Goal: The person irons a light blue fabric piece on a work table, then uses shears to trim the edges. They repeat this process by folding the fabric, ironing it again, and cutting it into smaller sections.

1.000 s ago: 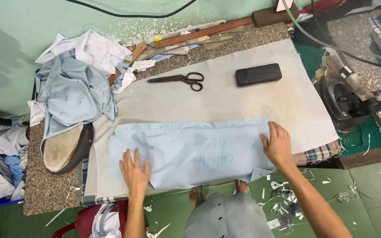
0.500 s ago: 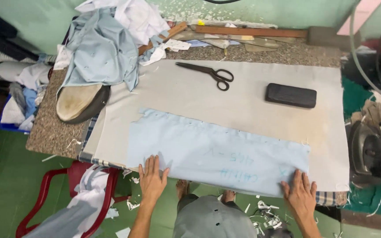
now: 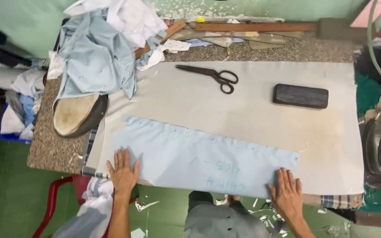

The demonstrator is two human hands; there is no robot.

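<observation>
Pressing flat with open palms, the left hand and right hand pin the blue cloth along the table's near edge; its writing is unreadable, scissors lie far.

Bare grey cloth below scissors, block

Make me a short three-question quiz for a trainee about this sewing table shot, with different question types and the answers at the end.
1. True or false: the scissors lie on the light blue fabric panel.
2. Which hand presses the panel's corner nearer the black block: A left hand, B right hand?
3. Fill in: the heap of light blue cloth partly covers an oval ____.

Key: 1 false, they lie on the grey table cover. 2 B. 3 pressing pad.
</observation>
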